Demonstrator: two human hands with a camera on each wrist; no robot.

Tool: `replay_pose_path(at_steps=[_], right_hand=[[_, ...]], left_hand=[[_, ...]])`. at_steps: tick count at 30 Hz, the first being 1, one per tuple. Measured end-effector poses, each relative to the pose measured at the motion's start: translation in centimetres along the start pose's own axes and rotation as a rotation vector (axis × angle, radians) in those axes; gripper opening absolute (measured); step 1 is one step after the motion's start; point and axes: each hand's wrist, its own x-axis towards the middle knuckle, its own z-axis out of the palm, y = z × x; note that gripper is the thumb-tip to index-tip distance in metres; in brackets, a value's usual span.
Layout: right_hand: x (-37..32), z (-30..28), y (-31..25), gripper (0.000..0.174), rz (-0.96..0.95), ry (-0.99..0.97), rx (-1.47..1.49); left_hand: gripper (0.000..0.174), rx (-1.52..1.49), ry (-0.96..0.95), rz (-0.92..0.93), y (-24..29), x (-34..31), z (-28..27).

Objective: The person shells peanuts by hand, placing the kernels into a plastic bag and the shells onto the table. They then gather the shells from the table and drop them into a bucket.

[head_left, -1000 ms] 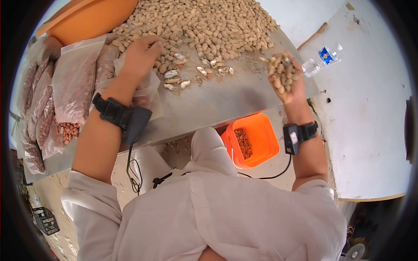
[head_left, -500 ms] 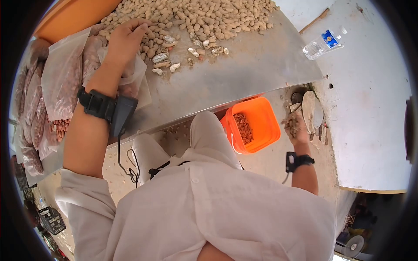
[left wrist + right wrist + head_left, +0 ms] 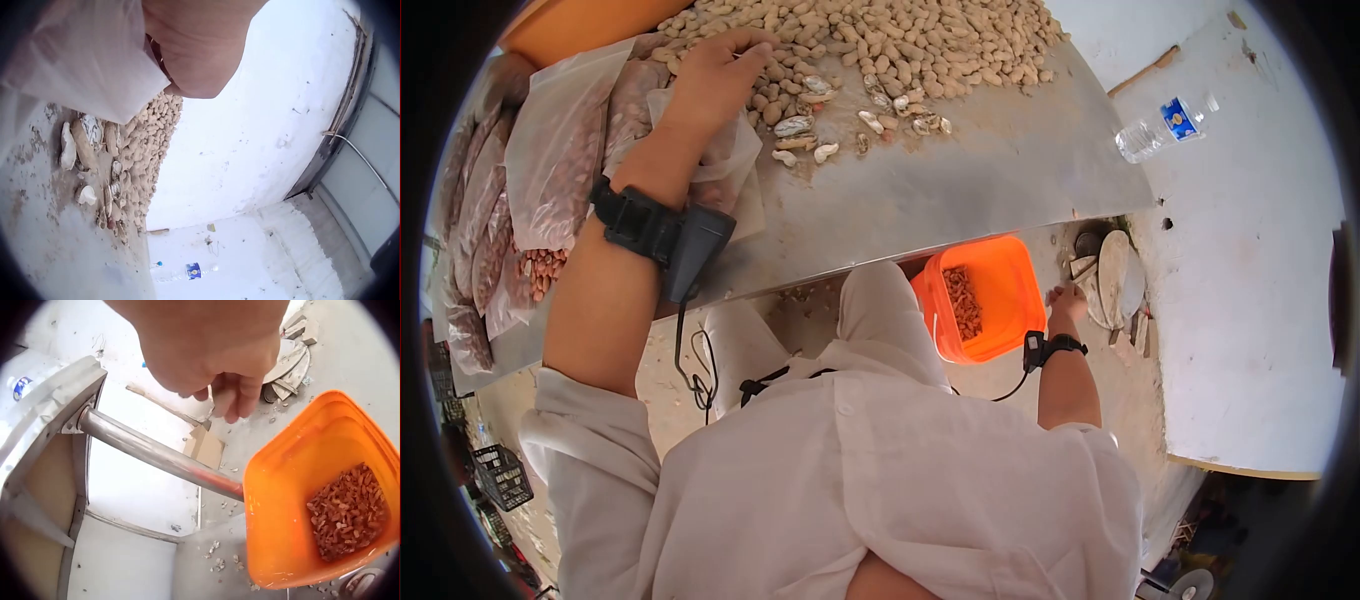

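Observation:
My left hand (image 3: 720, 75) rests palm down on the edge of a big heap of unshelled peanuts (image 3: 900, 35) on a metal table (image 3: 960, 190). Its fingers lie bent over the nuts, and only the heel of the hand (image 3: 200, 56) shows in the left wrist view. Cracked shells (image 3: 800, 125) lie just right of it. My right hand (image 3: 1068, 300) hangs below the table, right of an orange bucket (image 3: 1005, 345), with its fingers (image 3: 231, 394) loosely curled and nothing in them. Reddish kernels (image 3: 347, 512) cover the bucket's bottom.
Clear plastic bags of red kernels (image 3: 555, 160) lie at the table's left end. An orange basin (image 3: 570, 20) stands behind them. A water bottle (image 3: 1165, 125) lies on the white slab to the right. Flat discs and rubble (image 3: 1112, 275) sit on the floor beside the bucket. A steel rail (image 3: 156, 453) runs under the table.
My right hand carried a handful of shells from above the table down past its edge beside the bucket; the handful is gone from it now. The left hand stayed on the heap.

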Motion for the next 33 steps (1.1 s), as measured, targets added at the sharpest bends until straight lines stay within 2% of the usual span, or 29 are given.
replay_pose_path(at_steps=[3, 6, 8, 11, 12, 14, 16, 18, 21, 24, 26, 27, 30, 33], right_hand=[[0.2, -1.2, -1.6, 0.029, -0.212, 0.247, -0.221], [2.7, -2.0, -3.7, 0.020, -0.580, 0.518, -0.223], [-3.7, -0.6, -11.1, 0.019, -0.535, 0.180, 0.284], [-12.5, 2.4, -20.1, 0.015, -0.777, -0.250, 0.117], [-15.3, 3.8, -22.5, 0.014, -0.830, -0.402, 0.089], [-20.0, 6.4, -26.4, 0.017, -0.892, -0.725, -0.185], [-23.8, 9.6, -29.0, 0.025, -1.069, -0.991, -0.380], [-26.0, 12.5, -30.6, 0.035, -1.121, -1.074, -0.569], [-26.3, 16.8, -31.3, 0.043, -1.332, -1.065, -0.775], [-25.6, 19.4, -30.4, 0.047, -1.462, -0.968, -0.924], [-25.6, 19.9, -29.8, 0.045, -1.494, -0.989, -0.887], [-25.7, 20.0, -29.6, 0.045, -1.508, -1.000, -0.869], [-26.9, 19.5, -30.0, 0.041, -1.394, -1.220, -0.741], [-27.3, 19.9, -31.8, 0.037, -1.319, -1.202, -0.737]], left_hand=[[0.023, 0.063, 0.004, 0.037, 0.3, -0.2, -0.3], [0.021, 0.100, -0.051, 0.020, 1.5, -0.8, -0.4], [0.022, 0.164, -0.104, 0.038, 1.5, -0.7, -0.3], [0.026, 0.165, -0.191, 0.128, 1.2, -0.9, 0.0], [0.030, 0.150, -0.228, 0.091, 1.7, -1.1, 0.0], [0.032, 0.219, -0.321, 0.099, 2.5, -1.3, -0.2], [0.034, 0.281, -0.347, 0.144, 2.6, -1.3, -0.1], [0.036, 0.339, -0.313, 0.228, 1.7, -1.6, 0.6], [0.039, 0.416, -0.330, 0.252, 1.5, -1.9, 1.1], [0.040, 0.410, -0.381, 0.279, 1.5, -2.0, 1.0], [0.040, 0.372, -0.444, 0.267, 2.2, -2.0, 0.8], [0.040, 0.352, -0.476, 0.260, 2.7, -2.1, 0.7], [0.037, 0.290, -0.516, 0.347, 2.7, -2.1, 0.7], [0.034, 0.150, -0.395, 0.385, 2.8, -2.1, 1.1]])
